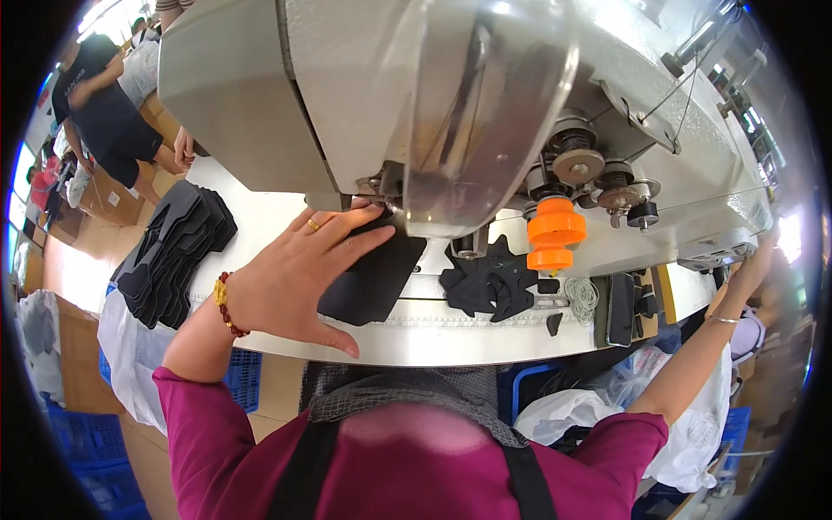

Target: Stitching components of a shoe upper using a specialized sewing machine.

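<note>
My left hand (303,269) lies with fingers spread on a flat black cut piece (373,282), pressing it against the white table (425,347). Its fingertips reach beneath the head of a large sewing machine (347,78), where the needle area is mostly hidden. At the far right, my right hand (763,251) reaches up to the end of the machine; its fingers are too blurred and small to read. Left of my left hand stands a tall stack of black cut pieces (173,247). Several loose black pieces (494,282) lie right of the worked piece.
Orange tension knobs (555,230) jut from the machine. A coil of pale cord (582,299) and a phone (620,310) lie on the right of the table. White plastic bags (568,412) and blue crates (91,438) stand below. Another person (108,108) stands at far left.
</note>
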`<control>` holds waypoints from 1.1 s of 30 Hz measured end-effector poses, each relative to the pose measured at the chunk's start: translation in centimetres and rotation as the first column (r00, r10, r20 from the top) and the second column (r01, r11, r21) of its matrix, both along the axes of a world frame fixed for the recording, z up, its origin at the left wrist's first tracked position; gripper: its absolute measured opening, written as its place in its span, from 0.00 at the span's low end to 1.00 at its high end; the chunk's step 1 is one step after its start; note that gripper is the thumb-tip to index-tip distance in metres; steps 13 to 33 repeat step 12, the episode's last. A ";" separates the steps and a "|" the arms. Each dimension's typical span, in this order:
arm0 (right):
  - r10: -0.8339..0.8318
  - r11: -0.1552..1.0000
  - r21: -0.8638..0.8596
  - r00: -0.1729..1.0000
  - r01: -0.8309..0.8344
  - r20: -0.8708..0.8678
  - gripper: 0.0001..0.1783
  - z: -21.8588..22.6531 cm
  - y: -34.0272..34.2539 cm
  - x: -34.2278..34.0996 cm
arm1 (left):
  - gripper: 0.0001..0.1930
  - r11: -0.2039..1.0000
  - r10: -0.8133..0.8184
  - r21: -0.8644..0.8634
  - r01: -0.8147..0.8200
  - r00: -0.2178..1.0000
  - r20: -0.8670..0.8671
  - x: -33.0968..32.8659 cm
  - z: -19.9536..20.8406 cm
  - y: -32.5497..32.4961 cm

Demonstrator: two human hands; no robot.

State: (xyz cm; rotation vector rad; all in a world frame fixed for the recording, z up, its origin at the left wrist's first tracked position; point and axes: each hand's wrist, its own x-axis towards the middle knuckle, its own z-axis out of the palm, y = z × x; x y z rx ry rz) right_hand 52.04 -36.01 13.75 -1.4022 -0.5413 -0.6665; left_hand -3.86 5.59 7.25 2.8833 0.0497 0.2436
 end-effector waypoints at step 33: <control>0.773 0.064 -0.065 0.091 -0.996 -0.628 0.34 -15.9 23.1 -37.7 | 0.36 0.998 0.059 -0.041 -0.054 0.987 0.151 0.4 -3.9 3.3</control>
